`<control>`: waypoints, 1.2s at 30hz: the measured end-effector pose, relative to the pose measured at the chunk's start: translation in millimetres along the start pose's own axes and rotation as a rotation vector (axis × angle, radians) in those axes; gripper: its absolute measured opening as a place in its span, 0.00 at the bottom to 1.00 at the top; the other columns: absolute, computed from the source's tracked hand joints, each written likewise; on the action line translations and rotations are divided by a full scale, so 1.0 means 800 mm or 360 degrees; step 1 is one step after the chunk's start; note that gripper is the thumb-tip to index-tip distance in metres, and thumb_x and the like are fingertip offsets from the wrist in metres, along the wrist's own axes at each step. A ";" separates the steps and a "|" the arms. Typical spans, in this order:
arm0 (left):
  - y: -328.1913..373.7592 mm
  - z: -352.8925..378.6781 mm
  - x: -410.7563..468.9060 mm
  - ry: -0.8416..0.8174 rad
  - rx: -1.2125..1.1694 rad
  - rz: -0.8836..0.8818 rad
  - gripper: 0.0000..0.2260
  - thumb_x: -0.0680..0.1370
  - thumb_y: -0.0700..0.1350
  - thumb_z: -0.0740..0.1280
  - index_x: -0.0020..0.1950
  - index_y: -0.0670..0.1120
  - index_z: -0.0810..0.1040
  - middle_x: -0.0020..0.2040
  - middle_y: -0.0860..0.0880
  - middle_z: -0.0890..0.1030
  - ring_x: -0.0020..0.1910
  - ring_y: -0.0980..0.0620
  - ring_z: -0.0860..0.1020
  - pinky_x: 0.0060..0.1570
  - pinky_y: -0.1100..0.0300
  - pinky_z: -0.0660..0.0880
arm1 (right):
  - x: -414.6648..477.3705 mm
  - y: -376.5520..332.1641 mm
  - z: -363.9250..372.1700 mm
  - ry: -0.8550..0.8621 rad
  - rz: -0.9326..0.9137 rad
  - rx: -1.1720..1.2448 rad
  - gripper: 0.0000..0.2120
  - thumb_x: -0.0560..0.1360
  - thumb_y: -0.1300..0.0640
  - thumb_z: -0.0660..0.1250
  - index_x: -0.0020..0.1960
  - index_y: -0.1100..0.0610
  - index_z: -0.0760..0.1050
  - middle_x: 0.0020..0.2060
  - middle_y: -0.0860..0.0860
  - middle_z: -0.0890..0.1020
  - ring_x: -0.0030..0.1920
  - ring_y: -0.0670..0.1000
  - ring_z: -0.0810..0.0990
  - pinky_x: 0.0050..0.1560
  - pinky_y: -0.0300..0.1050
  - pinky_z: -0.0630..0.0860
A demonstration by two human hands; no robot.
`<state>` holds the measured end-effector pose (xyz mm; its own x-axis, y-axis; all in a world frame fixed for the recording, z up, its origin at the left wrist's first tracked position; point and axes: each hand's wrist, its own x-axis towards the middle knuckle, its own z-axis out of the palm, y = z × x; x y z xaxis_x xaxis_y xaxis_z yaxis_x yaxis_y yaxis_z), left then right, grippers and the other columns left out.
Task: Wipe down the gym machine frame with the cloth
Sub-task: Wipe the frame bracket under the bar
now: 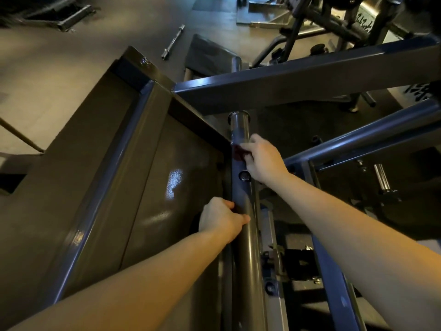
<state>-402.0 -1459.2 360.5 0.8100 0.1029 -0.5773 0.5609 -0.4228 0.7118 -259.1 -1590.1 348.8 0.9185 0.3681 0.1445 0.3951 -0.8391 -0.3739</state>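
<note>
1. Pressing a small dark-red cloth (239, 152) against the upright round grey metal post (249, 242), the right hand (262, 161) has its grip clamped on the cloth, near the post's capped top.
2. The left hand (220, 219), lower on the post, wraps its grip round the tube.
3. The wiping looks partway done. The post below the cloth and the blue-grey square beam (286, 89) behind the post probably remain to be wiped.

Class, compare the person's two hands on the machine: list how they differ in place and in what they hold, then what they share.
The right hand holds a dark red cloth against the grey tube; the left hand grips the tube bare, without cloth. The right hand sits farther up the tube, the left hand nearer the camera. Both are on the same tube.
</note>
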 end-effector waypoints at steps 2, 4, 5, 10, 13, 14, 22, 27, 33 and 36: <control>-0.001 0.000 0.000 0.0006 -0.0005 -0.0003 0.29 0.77 0.47 0.75 0.76 0.50 0.70 0.64 0.47 0.80 0.59 0.51 0.81 0.56 0.57 0.79 | 0.033 0.005 0.008 0.0100 0.0263 0.0076 0.16 0.81 0.58 0.66 0.67 0.50 0.77 0.53 0.43 0.70 0.58 0.48 0.76 0.57 0.44 0.74; 0.000 0.000 -0.001 0.0012 -0.0009 0.0001 0.29 0.77 0.47 0.75 0.76 0.50 0.69 0.64 0.47 0.80 0.58 0.51 0.81 0.54 0.58 0.78 | 0.040 0.006 0.014 0.0140 0.0362 0.0169 0.16 0.81 0.59 0.66 0.68 0.51 0.77 0.52 0.43 0.70 0.58 0.48 0.77 0.57 0.42 0.74; 0.001 0.000 0.000 0.0011 -0.0002 0.0006 0.29 0.77 0.47 0.75 0.76 0.49 0.69 0.64 0.47 0.80 0.58 0.51 0.81 0.53 0.59 0.78 | 0.031 0.006 0.014 0.0118 0.0336 0.0181 0.16 0.80 0.59 0.66 0.68 0.51 0.77 0.52 0.43 0.70 0.56 0.47 0.76 0.56 0.41 0.72; 0.004 -0.002 -0.003 0.0005 0.0025 0.0021 0.27 0.77 0.47 0.74 0.75 0.50 0.71 0.64 0.48 0.79 0.57 0.52 0.80 0.51 0.59 0.78 | -0.061 0.004 -0.007 -0.0147 -0.0028 0.0233 0.17 0.81 0.59 0.66 0.68 0.49 0.77 0.51 0.40 0.69 0.49 0.39 0.73 0.50 0.36 0.72; 0.004 -0.001 -0.005 -0.0016 0.0037 0.0015 0.28 0.77 0.47 0.74 0.75 0.50 0.70 0.64 0.48 0.79 0.60 0.51 0.80 0.54 0.57 0.77 | -0.058 0.003 -0.005 -0.0093 -0.0049 0.0151 0.18 0.81 0.58 0.66 0.70 0.49 0.76 0.53 0.42 0.70 0.51 0.41 0.73 0.53 0.38 0.73; 0.004 -0.001 -0.004 -0.0010 0.0034 0.0016 0.28 0.77 0.47 0.74 0.76 0.50 0.70 0.64 0.47 0.79 0.60 0.50 0.80 0.55 0.57 0.78 | -0.044 0.002 -0.004 -0.0066 -0.0040 0.0120 0.18 0.81 0.58 0.65 0.70 0.49 0.75 0.54 0.43 0.70 0.53 0.42 0.73 0.54 0.39 0.72; -0.003 0.001 0.007 -0.0041 0.0052 0.0012 0.29 0.77 0.48 0.74 0.76 0.50 0.69 0.61 0.48 0.82 0.58 0.52 0.81 0.52 0.60 0.76 | 0.051 -0.005 0.019 0.0155 0.0254 -0.0071 0.18 0.80 0.60 0.64 0.69 0.51 0.76 0.61 0.53 0.72 0.61 0.56 0.73 0.59 0.51 0.76; 0.000 0.000 0.005 -0.0027 0.0089 0.0007 0.25 0.77 0.48 0.75 0.72 0.50 0.72 0.55 0.51 0.80 0.46 0.57 0.78 0.41 0.64 0.74 | -0.023 -0.006 0.011 -0.0015 0.0135 0.0067 0.19 0.81 0.59 0.65 0.70 0.47 0.75 0.60 0.46 0.70 0.61 0.47 0.72 0.60 0.44 0.73; 0.011 -0.011 -0.020 -0.0106 0.0045 0.0035 0.16 0.78 0.45 0.73 0.64 0.48 0.75 0.58 0.49 0.80 0.52 0.55 0.78 0.54 0.59 0.73 | -0.099 -0.031 -0.045 -0.0536 0.0227 0.0130 0.19 0.82 0.60 0.65 0.71 0.48 0.75 0.54 0.43 0.72 0.54 0.43 0.75 0.60 0.43 0.76; 0.024 -0.023 -0.034 -0.0098 -0.0073 0.0002 0.22 0.77 0.44 0.74 0.70 0.48 0.73 0.54 0.48 0.79 0.53 0.50 0.79 0.56 0.55 0.77 | -0.107 -0.046 -0.071 -0.0375 0.0439 0.0258 0.15 0.81 0.59 0.67 0.65 0.50 0.80 0.53 0.44 0.77 0.55 0.46 0.78 0.63 0.47 0.76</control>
<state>-410.0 -1453.4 397.1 0.7996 0.0464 -0.5987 0.5682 -0.3808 0.7295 -351.5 -1613.3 402.0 0.9534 0.2353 -0.1888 0.1089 -0.8522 -0.5118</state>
